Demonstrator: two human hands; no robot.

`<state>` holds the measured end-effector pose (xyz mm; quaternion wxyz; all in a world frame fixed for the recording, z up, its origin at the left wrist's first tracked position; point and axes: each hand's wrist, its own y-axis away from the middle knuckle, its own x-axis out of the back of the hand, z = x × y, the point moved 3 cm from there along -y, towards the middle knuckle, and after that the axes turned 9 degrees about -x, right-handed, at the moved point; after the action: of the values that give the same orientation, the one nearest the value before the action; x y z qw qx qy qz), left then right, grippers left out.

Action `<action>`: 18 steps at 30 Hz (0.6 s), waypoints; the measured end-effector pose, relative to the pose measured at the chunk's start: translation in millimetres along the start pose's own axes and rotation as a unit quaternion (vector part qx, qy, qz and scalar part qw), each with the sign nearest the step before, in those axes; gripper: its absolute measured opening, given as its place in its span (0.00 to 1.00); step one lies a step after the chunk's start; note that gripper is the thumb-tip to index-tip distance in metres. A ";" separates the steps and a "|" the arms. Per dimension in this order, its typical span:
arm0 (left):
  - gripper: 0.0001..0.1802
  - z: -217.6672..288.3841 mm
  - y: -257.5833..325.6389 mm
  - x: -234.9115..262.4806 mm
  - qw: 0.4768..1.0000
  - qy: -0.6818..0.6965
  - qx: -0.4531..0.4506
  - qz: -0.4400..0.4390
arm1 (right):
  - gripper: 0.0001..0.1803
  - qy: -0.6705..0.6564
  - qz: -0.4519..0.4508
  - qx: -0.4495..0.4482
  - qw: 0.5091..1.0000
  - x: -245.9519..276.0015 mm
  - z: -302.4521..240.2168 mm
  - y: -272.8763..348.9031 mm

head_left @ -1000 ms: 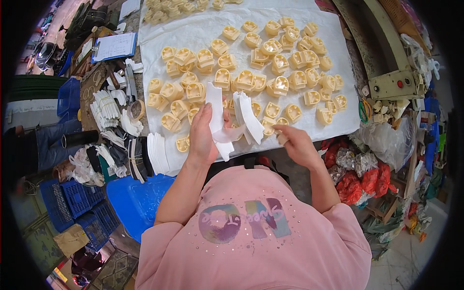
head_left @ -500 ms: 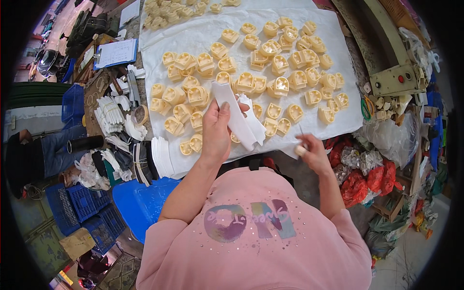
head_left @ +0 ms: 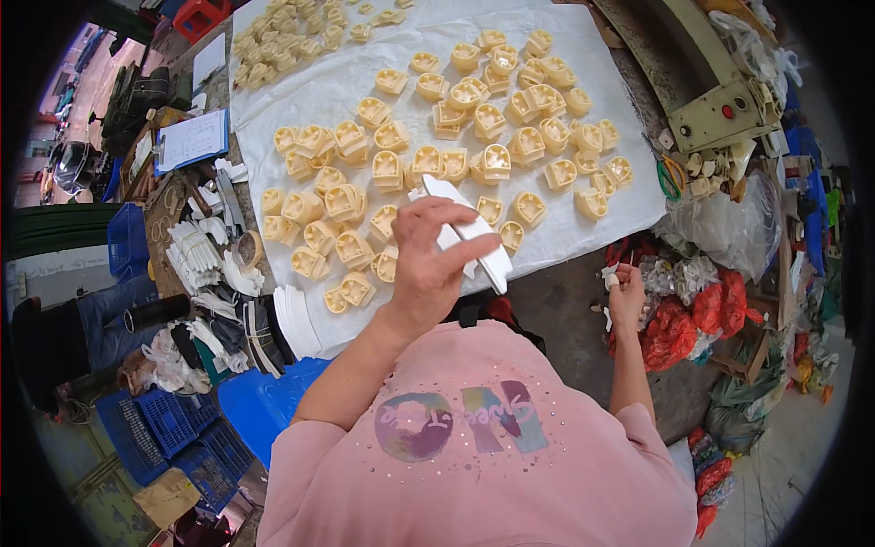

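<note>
Fingers and thumb of the left hand pinch together on a pair of flat white curved plastic strips, which fan out from between the fingertips and slant down to the right, their far ends jutting just past the hand over the edge of the white sheet. The strips sit above the near edge of the table, close in front of the person's pink shirt.

The right hand hangs well apart, off the table's right edge, its fingers closed on a small white scrap above a heap of red and clear plastic bags.

Beyond the left hand, dozens of cream-coloured moulded plastic parts lie scattered across the sheet. A stack of white strips rests at the sheet's lower left corner, with a blue crate below it.
</note>
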<state>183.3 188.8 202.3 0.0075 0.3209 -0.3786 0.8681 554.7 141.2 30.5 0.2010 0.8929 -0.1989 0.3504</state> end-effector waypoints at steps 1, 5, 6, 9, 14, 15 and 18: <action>0.19 0.7 1.6 -2.2 1.000 0.000 0.001 0.000 | 0.14 -0.047 -0.026 0.011 0.999 -3.9 -23.4 8.2; 0.20 7.7 13.6 -21.1 0.997 0.021 -0.071 -0.022 | 0.16 -0.244 -0.268 -0.051 0.931 -16.2 -162.8 75.6; 0.20 7.9 16.6 -24.4 0.997 0.036 -0.064 -0.022 | 0.21 -0.312 -0.350 -0.066 0.881 -23.9 -185.5 91.6; 0.21 9.1 21.0 -24.2 0.996 0.072 -0.039 -0.028 | 0.19 -0.335 -0.433 -0.087 0.832 -44.2 -225.0 113.8; 0.19 -19.1 44.4 -7.5 0.927 0.245 0.259 0.121 | 0.18 -0.322 -0.368 0.090 0.868 -68.5 -218.4 109.3; 0.20 -25.4 50.9 -11.0 0.813 0.413 0.385 0.144 | 0.18 -0.321 -0.376 0.093 0.864 -69.3 -220.0 112.1; 0.22 -19.0 46.8 -7.5 0.752 0.492 0.420 0.128 | 0.19 -0.199 -0.491 0.117 0.840 -77.0 -219.6 127.5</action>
<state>166.8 169.7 157.9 -0.0538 -0.2309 0.0426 0.9705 319.7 160.0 152.1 0.1968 0.9410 0.2721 0.0408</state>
